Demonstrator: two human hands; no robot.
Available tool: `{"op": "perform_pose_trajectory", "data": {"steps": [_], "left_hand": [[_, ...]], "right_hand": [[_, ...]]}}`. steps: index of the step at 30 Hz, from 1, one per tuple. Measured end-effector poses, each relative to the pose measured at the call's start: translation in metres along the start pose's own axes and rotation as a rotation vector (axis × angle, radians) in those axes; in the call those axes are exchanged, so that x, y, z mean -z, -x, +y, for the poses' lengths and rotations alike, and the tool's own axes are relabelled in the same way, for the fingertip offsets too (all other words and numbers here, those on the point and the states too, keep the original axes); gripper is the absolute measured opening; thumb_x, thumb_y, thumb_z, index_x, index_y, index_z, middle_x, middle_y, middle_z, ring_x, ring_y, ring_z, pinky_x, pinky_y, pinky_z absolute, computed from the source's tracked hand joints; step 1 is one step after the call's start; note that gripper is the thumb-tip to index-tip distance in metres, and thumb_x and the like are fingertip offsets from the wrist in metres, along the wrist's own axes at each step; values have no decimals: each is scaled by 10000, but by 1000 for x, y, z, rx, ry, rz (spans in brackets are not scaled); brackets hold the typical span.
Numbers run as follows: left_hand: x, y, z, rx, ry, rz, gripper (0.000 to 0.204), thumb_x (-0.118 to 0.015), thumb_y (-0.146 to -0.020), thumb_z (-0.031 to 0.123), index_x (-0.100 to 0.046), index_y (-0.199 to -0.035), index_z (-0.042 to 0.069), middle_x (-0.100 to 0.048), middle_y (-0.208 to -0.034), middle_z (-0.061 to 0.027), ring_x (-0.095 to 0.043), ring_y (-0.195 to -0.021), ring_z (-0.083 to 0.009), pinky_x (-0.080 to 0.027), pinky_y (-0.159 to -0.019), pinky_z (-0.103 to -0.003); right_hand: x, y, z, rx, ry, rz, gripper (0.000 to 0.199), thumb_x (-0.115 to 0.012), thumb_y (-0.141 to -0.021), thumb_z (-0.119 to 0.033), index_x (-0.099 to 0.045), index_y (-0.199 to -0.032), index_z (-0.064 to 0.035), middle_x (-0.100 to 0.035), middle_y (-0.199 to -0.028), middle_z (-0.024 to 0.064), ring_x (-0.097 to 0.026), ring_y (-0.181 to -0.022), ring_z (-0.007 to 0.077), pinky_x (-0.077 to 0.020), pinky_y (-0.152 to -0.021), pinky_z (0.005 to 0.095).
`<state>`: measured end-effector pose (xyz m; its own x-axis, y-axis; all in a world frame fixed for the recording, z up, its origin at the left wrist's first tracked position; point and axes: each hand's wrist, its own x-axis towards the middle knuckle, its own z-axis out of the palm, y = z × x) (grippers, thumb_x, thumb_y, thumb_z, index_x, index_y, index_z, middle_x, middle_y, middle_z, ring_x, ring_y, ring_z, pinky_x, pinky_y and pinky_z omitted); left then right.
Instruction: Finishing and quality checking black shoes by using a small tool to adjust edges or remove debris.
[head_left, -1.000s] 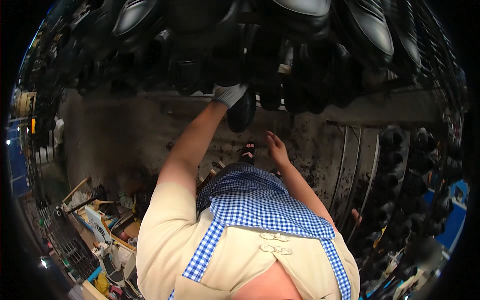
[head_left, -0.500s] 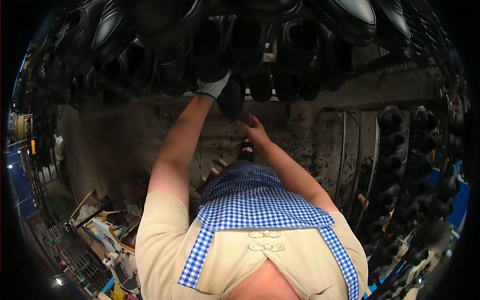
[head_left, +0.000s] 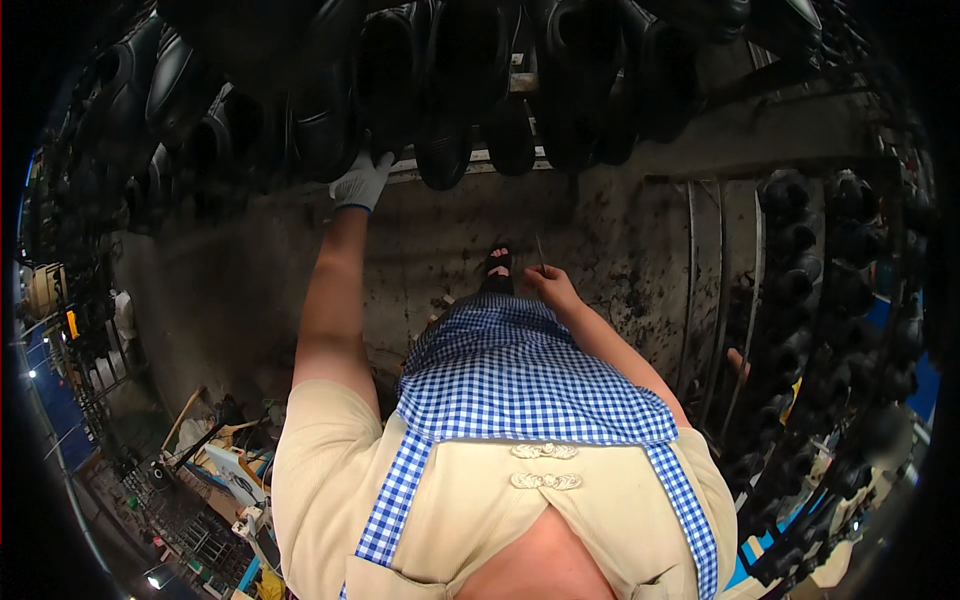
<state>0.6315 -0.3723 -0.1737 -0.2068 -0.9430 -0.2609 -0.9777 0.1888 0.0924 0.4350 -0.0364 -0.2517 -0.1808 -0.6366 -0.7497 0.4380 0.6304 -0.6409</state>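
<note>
My left hand [head_left: 362, 184], in a white glove with a blue cuff edge, reaches up to the row of black shoes. Its fingers are spread just below the toe of a black shoe [head_left: 323, 135]; contact is hard to make out in the dark. Bare and close to my apron, my right hand [head_left: 557, 288] pinches a thin, pointed metal tool [head_left: 540, 252] that sticks up from the fingers. Another black shoe [head_left: 444, 160] hangs toe down over the rack's pale rail [head_left: 480, 156], between the two hands.
Further black shoes fill dark racks overhead and a tall rack [head_left: 790, 270] at the right. My blue checked apron [head_left: 530, 370] and sandalled foot [head_left: 498, 262] are below. Tools and wooden bits clutter the lower left, beside a white board [head_left: 235, 472].
My left hand has moved left along the row, away from the shoe it was at. My right hand has drawn back from that shoe, nearer to me and to the right.
</note>
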Motion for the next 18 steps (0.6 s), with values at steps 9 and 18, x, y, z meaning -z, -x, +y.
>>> {"op": "perform_pose_trajectory", "data": {"steps": [9,18], "left_hand": [[17,26,-19,-144,-37,16,530,-498,-909,477,-570,-1246,74,-560,-1277,-198,-518,-1168,-392,-400,-997,-494],[89,204,11,-124,672,-209,460,-498,-953,396,-576,-1236,42,-584,-1257,-165,-554,-1162,-283,-418,-1022,-365]], "right_hand": [[-21,-7,-30,78,82,-61,278,-618,-927,-195,-625,-1101,23,-675,-923,72,-640,-815,150,-498,-785,289],[-42,72,-106,719,391,-273,524,-731,-838,-247,-555,-1305,-85,-569,-1202,115,-602,-916,180,-495,-776,301]]}}
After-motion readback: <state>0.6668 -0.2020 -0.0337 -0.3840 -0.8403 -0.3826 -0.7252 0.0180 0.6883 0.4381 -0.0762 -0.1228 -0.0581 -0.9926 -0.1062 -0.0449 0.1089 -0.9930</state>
